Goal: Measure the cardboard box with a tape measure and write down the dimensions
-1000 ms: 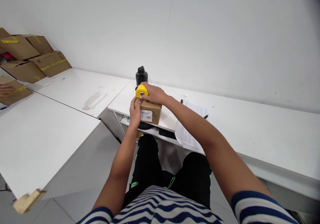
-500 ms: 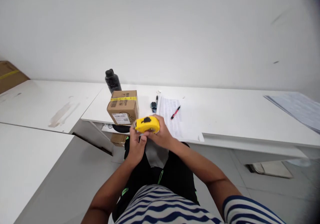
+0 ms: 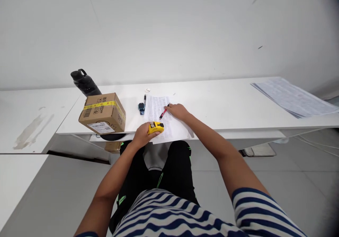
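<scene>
My left hand [image 3: 143, 135] is closed around a yellow tape measure [image 3: 156, 127], just over the near part of a handwritten paper sheet [image 3: 171, 132]. Farther right, my right hand [image 3: 178, 111] has its fingers closed at the upper end of a red and black pen [image 3: 164, 112], which lies slanted over the writing. A taped cardboard box [image 3: 102, 113] with a white label stands on the desk, left of the paper. Between box and paper are a dark watch [image 3: 141, 106] and a black pen [image 3: 144, 99].
A dark bottle [image 3: 86, 84] stands behind the box. More printed papers [image 3: 288, 95] lie at the right on the white desk [image 3: 219, 104]. Under the desk are a shelf and another small box [image 3: 113, 146]. A wall runs behind.
My right hand has left the tape measure and moved to the red and black pen on the paper. The tape measure is now in my left hand alone. The view has shifted right.
</scene>
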Demonstrator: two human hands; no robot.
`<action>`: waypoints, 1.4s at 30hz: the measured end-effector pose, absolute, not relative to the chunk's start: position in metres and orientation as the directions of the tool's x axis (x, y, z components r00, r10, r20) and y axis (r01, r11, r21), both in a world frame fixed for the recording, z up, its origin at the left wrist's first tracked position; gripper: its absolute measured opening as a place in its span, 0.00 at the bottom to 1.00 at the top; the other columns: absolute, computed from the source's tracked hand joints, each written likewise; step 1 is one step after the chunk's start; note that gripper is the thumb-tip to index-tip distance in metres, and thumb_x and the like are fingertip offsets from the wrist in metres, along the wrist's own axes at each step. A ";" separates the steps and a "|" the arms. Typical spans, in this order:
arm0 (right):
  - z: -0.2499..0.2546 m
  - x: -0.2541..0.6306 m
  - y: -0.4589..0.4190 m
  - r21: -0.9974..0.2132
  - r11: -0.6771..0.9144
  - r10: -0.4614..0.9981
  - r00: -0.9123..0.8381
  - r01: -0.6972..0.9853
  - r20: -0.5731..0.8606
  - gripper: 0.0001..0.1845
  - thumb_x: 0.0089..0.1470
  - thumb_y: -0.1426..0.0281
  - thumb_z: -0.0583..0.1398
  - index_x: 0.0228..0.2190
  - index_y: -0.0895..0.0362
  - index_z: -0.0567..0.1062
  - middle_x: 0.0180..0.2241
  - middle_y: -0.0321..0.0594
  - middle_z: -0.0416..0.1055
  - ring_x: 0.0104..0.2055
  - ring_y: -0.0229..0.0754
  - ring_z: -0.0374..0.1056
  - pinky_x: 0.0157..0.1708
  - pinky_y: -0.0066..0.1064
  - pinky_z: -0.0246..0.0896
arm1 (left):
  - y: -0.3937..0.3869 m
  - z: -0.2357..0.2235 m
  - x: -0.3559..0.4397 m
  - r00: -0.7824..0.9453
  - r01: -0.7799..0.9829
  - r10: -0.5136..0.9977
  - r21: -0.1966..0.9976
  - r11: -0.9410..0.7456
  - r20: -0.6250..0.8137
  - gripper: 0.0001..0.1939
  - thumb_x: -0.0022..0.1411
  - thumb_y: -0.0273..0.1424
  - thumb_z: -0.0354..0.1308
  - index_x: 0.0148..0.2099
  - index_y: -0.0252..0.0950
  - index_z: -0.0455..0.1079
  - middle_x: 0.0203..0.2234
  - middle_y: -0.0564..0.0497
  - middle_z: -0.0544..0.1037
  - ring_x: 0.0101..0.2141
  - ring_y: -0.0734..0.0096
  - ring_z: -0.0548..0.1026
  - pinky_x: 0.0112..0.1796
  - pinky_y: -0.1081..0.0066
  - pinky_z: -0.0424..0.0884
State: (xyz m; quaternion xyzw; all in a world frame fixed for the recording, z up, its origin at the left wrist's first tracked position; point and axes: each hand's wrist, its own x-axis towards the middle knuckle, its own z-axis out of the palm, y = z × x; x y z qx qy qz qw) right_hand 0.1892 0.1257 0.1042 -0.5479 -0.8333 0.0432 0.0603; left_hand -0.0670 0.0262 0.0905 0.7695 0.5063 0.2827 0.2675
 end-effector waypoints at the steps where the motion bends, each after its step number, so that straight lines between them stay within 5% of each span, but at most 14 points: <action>1: 0.101 0.192 0.129 -0.153 0.409 0.913 -0.403 0.900 0.070 0.20 0.61 0.73 0.54 0.53 0.56 0.72 0.44 0.52 0.76 0.37 0.47 0.72 0.39 0.36 0.58 | 0.033 0.091 -0.067 0.335 0.658 0.928 0.664 -0.355 0.165 0.20 0.57 0.50 0.61 0.40 0.38 0.70 0.34 0.48 0.76 0.38 0.58 0.75 0.43 0.59 0.71; 3: 0.097 0.195 0.126 -0.185 0.392 0.919 -0.376 0.901 0.116 0.18 0.64 0.71 0.50 0.52 0.58 0.71 0.39 0.50 0.76 0.36 0.46 0.70 0.38 0.35 0.57 | 0.042 0.088 -0.068 0.323 0.693 0.927 0.620 -0.369 0.191 0.18 0.58 0.49 0.60 0.36 0.38 0.68 0.31 0.49 0.74 0.37 0.59 0.74 0.43 0.59 0.70; 5: 0.094 0.196 0.112 -0.359 0.335 0.938 -0.271 0.871 0.218 0.18 0.67 0.63 0.47 0.50 0.58 0.69 0.33 0.44 0.75 0.32 0.44 0.67 0.35 0.33 0.57 | 0.046 0.082 -0.071 0.284 0.721 0.937 0.598 -0.349 0.205 0.18 0.59 0.49 0.59 0.35 0.38 0.67 0.30 0.49 0.73 0.37 0.59 0.73 0.42 0.60 0.70; 8: 0.086 0.194 0.088 -0.756 0.258 0.960 -0.068 0.602 0.273 0.21 0.64 0.51 0.49 0.35 0.54 0.70 0.26 0.35 0.68 0.29 0.40 0.63 0.32 0.31 0.56 | 0.047 0.072 -0.074 0.208 0.760 0.961 0.589 -0.275 0.180 0.20 0.60 0.50 0.58 0.38 0.38 0.68 0.33 0.48 0.74 0.37 0.59 0.74 0.38 0.62 0.69; 11: 0.078 0.189 0.074 -0.917 0.202 0.979 -0.096 0.345 0.179 0.25 0.64 0.48 0.47 0.30 0.53 0.69 0.23 0.32 0.64 0.28 0.39 0.61 0.33 0.31 0.57 | 0.046 0.068 -0.073 0.170 0.772 0.972 0.591 -0.235 0.164 0.20 0.60 0.50 0.57 0.40 0.38 0.69 0.35 0.48 0.76 0.39 0.60 0.75 0.38 0.64 0.69; 15: 0.074 0.186 0.073 -0.939 0.116 0.993 -0.064 0.324 0.100 0.27 0.63 0.49 0.48 0.25 0.54 0.71 0.21 0.34 0.64 0.28 0.41 0.63 0.35 0.34 0.58 | 0.046 0.073 -0.071 0.175 0.747 0.976 0.628 -0.217 0.129 0.21 0.61 0.51 0.57 0.44 0.38 0.71 0.38 0.48 0.78 0.40 0.60 0.76 0.39 0.64 0.69; 19: 0.076 0.185 0.074 -0.896 0.115 0.993 -0.014 0.429 0.121 0.24 0.57 0.52 0.55 0.17 0.53 0.62 0.20 0.34 0.63 0.28 0.40 0.61 0.32 0.34 0.55 | 0.046 0.077 -0.071 0.159 0.724 0.981 0.662 -0.193 0.112 0.22 0.60 0.51 0.57 0.45 0.39 0.72 0.39 0.48 0.79 0.39 0.60 0.76 0.39 0.64 0.69; 42: 0.075 0.184 0.070 -0.909 0.055 0.998 0.012 0.413 0.066 0.19 0.54 0.57 0.56 0.17 0.53 0.63 0.19 0.33 0.62 0.27 0.40 0.59 0.32 0.35 0.56 | 0.046 0.076 -0.070 0.149 0.716 0.982 0.673 -0.187 0.114 0.22 0.60 0.52 0.57 0.44 0.39 0.72 0.37 0.48 0.79 0.39 0.58 0.77 0.38 0.64 0.70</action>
